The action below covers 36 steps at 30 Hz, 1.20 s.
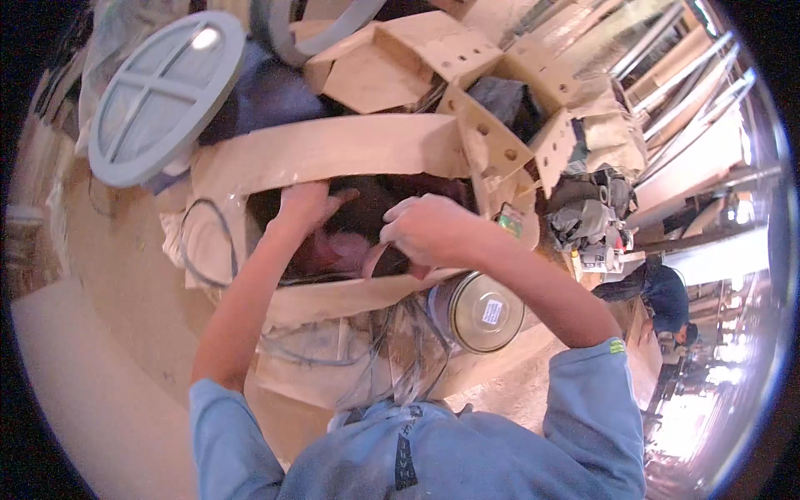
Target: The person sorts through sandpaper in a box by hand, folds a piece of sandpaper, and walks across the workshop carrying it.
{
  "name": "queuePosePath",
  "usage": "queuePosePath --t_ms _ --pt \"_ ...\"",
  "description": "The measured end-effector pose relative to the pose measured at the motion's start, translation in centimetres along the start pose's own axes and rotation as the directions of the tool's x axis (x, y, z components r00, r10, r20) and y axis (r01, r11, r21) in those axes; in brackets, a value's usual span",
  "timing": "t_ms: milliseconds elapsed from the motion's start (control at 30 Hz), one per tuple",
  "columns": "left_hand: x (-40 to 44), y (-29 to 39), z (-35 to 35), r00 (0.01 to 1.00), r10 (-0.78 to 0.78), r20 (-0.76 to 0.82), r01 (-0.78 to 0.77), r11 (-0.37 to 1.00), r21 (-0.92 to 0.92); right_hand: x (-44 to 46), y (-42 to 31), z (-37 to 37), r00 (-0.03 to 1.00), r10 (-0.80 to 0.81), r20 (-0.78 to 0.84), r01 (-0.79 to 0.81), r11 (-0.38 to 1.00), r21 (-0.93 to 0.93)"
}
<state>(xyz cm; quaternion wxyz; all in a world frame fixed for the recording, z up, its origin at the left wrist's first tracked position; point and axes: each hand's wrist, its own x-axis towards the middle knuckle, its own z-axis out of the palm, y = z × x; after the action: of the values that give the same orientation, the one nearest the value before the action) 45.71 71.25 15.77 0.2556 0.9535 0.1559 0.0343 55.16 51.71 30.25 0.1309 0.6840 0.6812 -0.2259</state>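
Note:
A pale wooden box (333, 148) with curved walls lies in front of me, its opening dark inside with reddish sheets or pieces (342, 247) that I cannot make out clearly. My left hand (305, 207) reaches over the opening near the far wall, thumb stretched out to the right and the other fingers partly hidden. At the right side of the opening my right hand (427, 228) has its fingers pinched on a thin, curled reddish-brown sheet (388, 262). A round tin (487, 312) with a labelled lid sits just below my right forearm.
A grey round frame with cross bars (167, 98) stands at upper left. Wooden pieces with drilled holes (492, 137) lie beyond the box. A dark cable (190, 267) loops at left. Bags and tools (593, 208) lie at right, with another person (663, 293) bent over farther off.

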Motion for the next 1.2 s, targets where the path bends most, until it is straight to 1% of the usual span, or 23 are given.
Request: queuePosePath --t_ms 33,67,133,167,200,333,400,467,500,533,567,600,633,667,700,733,833,900,933,1033,1100,1133,1200 --pt "0.7 0.3 0.2 0.985 0.113 -0.127 -0.111 0.993 0.027 0.3 -0.3 0.0 0.999 0.030 0.022 -0.030 1.000 -0.005" --pt "1.6 0.6 1.1 0.982 0.170 -0.084 -0.174 0.983 -0.054 0.7 -0.6 0.1 0.997 0.057 0.045 -0.057 0.998 -0.007" --pt "2.7 3.5 0.2 0.965 0.130 0.226 -0.093 0.981 -0.170 1.1 -0.8 0.5 1.000 0.015 -0.003 -0.015 1.000 -0.027" --pt "3.2 4.0 1.2 0.976 0.126 0.178 -0.100 0.984 -0.149 1.7 -0.7 1.4 1.000 0.016 -0.012 -0.017 0.997 -0.078" --pt "3.9 4.1 3.3 0.984 0.119 0.129 -0.102 0.986 -0.130 1.9 -0.6 2.1 0.999 0.021 -0.049 -0.023 0.998 -0.056" --pt "6.2 2.9 6.3 0.970 0.058 0.235 -0.047 0.997 -0.053 0.3 -0.7 -0.3 0.999 0.036 0.029 -0.035 0.999 -0.034" --pt "6.7 2.4 6.6 0.961 0.074 0.267 -0.091 0.995 0.051 -0.8 -0.3 -0.7 0.997 0.038 0.065 -0.037 0.999 -0.010" --pt "6.1 2.3 6.4 0.953 0.118 0.281 -0.162 0.977 0.141 -2.1 0.4 -0.7 1.000 0.015 -0.001 -0.015 0.999 0.030" --pt "5.4 2.3 6.2 0.956 0.168 0.242 -0.212 0.962 0.173 -2.3 0.7 -0.5 0.998 0.066 -0.004 -0.066 0.998 0.025" --pt "4.2 2.9 5.0 0.959 0.244 0.147 -0.269 0.945 0.187 -2.9 1.1 -0.6 0.998 0.061 -0.007 -0.061 0.998 0.029" --pt "2.7 3.5 4.0 0.938 0.347 -0.017 -0.338 0.922 0.191 -3.8 1.4 -0.9 0.998 0.059 -0.007 -0.058 0.997 0.041" --pt "1.8 4.2 2.0 0.941 0.338 -0.008 -0.331 0.924 0.190 -4.5 1.6 -1.3 0.998 0.055 -0.004 -0.054 0.997 0.054" --pt "1.3 4.7 0.1 0.949 0.255 0.188 -0.279 0.954 0.112 -5.0 1.6 -2.6 0.992 0.076 0.098 -0.084 0.993 0.083" --pt "1.0 4.8 -0.8 0.908 0.177 0.379 -0.210 0.976 0.048 -5.4 2.2 -2.5 0.993 0.066 0.099 -0.075 0.993 0.088" --pt "0.1 3.9 -0.7 0.924 0.285 0.257 -0.301 0.953 0.024 -6.2 2.8 -2.3 0.992 0.094 0.081 -0.108 0.978 0.181" --pt "-0.6 3.1 -0.7 0.925 0.277 0.260 -0.294 0.956 0.027 -6.8 3.4 -2.2 0.990 0.126 0.065 -0.139 0.953 0.271" --pt "-2.0 1.6 -1.0 0.901 0.331 0.280 -0.347 0.938 0.005 -8.3 4.3 -2.1 0.994 0.113 0.004 -0.108 0.945 0.309" --pt "-2.9 1.2 -1.5 0.876 0.418 0.239 -0.441 0.896 0.048 -8.6 5.0 -1.7 0.996 0.092 -0.017 -0.081 0.936 0.343" --pt "-3.2 1.0 -1.5 0.878 0.413 0.242 -0.436 0.898 0.052 -8.6 5.2 -1.5 0.996 0.079 -0.038 -0.059 0.926 0.372" --pt "-4.0 0.9 -1.4 0.849 0.481 0.216 -0.488 0.872 -0.026 -8.5 5.3 -1.4 0.998 0.041 -0.042 -0.023 0.931 0.364" --pt "-5.0 1.0 -1.4 0.816 0.556 0.156 -0.551 0.831 -0.074 -8.5 5.1 -1.8 0.999 0.028 -0.032 -0.015 0.937 0.348" --pt "-5.6 1.0 -1.3 0.819 0.552 0.159 -0.548 0.834 -0.073 -8.4 5.0 -1.9 1.000 0.016 -0.022 -0.008 0.943 0.334" --pt "-6.6 1.0 -0.8 0.825 0.563 0.053 -0.562 0.827 -0.031 -8.4 4.9 -1.8 0.999 0.045 -0.021 -0.034 0.933 0.358"
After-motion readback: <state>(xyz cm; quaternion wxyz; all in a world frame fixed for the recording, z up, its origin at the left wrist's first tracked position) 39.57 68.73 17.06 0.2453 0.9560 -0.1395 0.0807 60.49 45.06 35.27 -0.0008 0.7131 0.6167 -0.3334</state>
